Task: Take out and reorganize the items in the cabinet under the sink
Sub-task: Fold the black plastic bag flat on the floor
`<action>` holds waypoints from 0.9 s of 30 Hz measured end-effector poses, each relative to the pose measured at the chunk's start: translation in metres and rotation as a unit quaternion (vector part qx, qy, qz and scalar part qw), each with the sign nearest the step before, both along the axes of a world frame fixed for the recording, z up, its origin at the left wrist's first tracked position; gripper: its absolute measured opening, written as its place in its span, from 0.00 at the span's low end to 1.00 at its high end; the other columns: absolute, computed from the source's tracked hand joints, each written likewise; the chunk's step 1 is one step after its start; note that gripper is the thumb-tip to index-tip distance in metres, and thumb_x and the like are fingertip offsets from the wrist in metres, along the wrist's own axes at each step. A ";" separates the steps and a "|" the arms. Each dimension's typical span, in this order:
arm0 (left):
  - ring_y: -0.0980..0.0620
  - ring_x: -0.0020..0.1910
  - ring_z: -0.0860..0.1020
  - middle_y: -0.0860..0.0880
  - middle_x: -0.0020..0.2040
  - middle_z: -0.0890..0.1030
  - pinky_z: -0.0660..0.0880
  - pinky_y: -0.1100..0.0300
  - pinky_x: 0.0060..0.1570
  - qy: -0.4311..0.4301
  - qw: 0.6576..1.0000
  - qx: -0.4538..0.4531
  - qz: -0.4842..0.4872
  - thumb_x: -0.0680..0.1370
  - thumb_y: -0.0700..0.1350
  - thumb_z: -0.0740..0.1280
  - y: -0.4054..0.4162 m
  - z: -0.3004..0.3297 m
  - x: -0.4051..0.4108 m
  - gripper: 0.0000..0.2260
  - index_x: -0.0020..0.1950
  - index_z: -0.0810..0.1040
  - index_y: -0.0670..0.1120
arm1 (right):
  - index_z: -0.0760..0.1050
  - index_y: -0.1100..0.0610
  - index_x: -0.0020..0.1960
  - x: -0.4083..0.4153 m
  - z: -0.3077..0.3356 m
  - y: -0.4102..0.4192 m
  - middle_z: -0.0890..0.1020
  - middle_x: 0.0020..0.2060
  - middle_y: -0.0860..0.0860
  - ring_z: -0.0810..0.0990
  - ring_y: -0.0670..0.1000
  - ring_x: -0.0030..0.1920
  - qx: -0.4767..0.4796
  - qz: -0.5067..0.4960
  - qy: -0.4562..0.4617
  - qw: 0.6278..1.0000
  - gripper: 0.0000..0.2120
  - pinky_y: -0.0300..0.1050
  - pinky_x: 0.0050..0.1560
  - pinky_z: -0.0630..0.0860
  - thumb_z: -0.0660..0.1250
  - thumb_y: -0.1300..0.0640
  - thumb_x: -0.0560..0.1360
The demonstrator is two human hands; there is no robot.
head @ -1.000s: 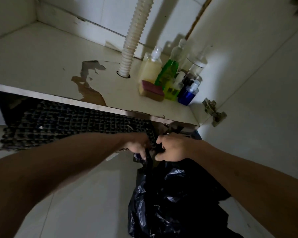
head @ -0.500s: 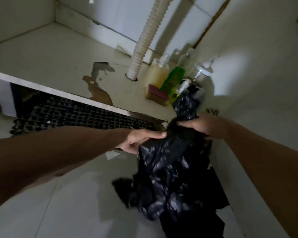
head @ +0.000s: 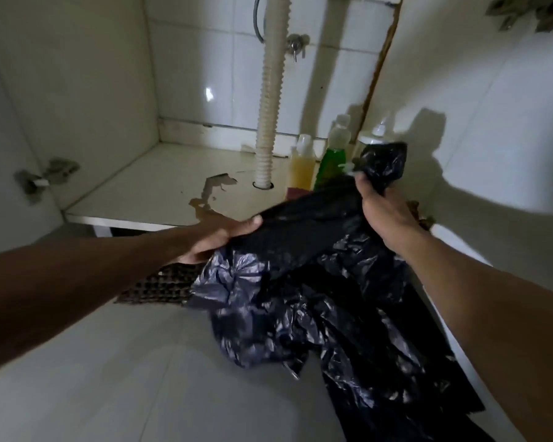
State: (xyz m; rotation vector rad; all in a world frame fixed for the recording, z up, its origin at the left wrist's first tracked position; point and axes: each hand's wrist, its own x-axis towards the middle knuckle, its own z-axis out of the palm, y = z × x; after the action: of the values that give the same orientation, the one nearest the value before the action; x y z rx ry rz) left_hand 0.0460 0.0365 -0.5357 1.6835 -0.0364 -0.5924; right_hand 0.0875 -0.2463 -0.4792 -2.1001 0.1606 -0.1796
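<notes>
Black plastic bag (head: 316, 282), crinkled and glossy, is hanging before the cabinet floor (head: 160, 189); left hand (head: 217, 234) is pinching its edge; right hand (head: 383, 212) is fisting its bunched neck, pointing toward one o'clock.

Both hands grip a black bag (head: 316, 282): right hand (head: 384, 215) at its bunched top, left hand (head: 219, 234) alongside. Bottles (head: 331, 161) behind.
</notes>
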 end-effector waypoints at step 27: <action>0.43 0.57 0.81 0.41 0.61 0.81 0.76 0.49 0.63 0.269 0.889 0.280 0.242 0.77 0.64 0.65 0.136 -0.073 -0.193 0.31 0.65 0.76 0.38 | 0.71 0.62 0.64 -0.013 -0.053 0.179 0.79 0.55 0.61 0.79 0.62 0.55 -0.340 0.224 -0.021 0.913 0.51 0.52 0.54 0.74 0.60 0.18 0.63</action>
State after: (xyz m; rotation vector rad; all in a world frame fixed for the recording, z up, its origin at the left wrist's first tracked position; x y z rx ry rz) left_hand -0.1471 0.1722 -0.6091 1.9127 1.0148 -0.7028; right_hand 0.0745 -0.0676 -0.5317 -2.7535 -0.4793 0.0038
